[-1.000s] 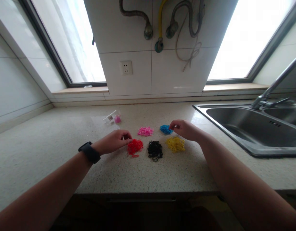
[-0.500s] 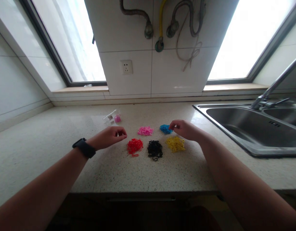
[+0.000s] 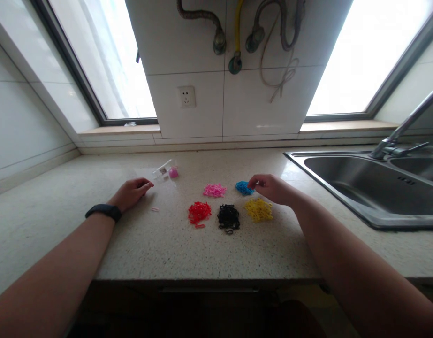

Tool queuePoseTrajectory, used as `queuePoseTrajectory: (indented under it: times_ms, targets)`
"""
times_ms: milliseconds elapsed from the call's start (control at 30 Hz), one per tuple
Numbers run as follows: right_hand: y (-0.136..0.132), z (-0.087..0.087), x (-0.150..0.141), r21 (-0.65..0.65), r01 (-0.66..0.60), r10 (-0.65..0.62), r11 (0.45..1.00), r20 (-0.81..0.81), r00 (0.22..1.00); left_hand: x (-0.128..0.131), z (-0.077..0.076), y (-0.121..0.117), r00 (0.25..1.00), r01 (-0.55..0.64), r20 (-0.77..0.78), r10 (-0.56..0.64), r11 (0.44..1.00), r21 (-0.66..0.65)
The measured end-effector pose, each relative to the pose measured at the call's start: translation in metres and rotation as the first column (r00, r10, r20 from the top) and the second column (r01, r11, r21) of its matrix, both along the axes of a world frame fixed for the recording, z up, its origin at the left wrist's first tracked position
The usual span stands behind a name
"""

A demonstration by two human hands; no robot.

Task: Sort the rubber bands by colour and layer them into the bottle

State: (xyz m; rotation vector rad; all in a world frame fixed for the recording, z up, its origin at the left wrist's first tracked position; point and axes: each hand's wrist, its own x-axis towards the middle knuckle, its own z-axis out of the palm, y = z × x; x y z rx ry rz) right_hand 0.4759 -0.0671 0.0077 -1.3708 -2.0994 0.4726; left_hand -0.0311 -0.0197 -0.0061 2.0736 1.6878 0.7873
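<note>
My left hand (image 3: 134, 191) is over the counter at the left, fingers closed together with the thumb alongside. Whatever its fingertips may hold is too small to make out. Just below it lies a small pale pink piece (image 3: 155, 209). My right hand (image 3: 269, 187) has its fingers bent and closed at the right edge of a pile of small blue pieces (image 3: 243, 188); its fingertips hide what they pinch. Nearby are piles of small plastic pieces: pink (image 3: 214, 190), red (image 3: 199, 213), black (image 3: 228, 217) and yellow (image 3: 259, 209), the yellow one beneath my right hand.
A clear plastic package (image 3: 163, 170) with a round pink item (image 3: 173, 172) lies beyond my left hand. To the right, a steel sink (image 3: 343, 188) with a faucet (image 3: 387, 144) is set in the speckled counter (image 3: 188, 253). Pipes and a socket (image 3: 186, 96) are on the tiled wall.
My left hand has moved left, away from the red pile. The pale pink piece now shows on the counter near it. My right hand stays by the blue pile.
</note>
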Motion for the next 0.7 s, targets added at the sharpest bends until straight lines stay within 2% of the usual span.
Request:
queuePoseTrajectory:
  times_ms: [267,700]
  targets:
    - [-0.004,0.008,-0.007,-0.123,-0.005,-0.027,0.992,-0.257,0.966,0.002,-0.001,0.002,0.997,0.033,-0.074,-0.033,0.999,-0.005]
    - [-0.014,0.021,-0.017,-0.186,-0.090,-0.021,0.978,-0.521,0.853,0.003,0.002,0.001,1.000,-0.011,-0.011,0.010,0.999,-0.036]
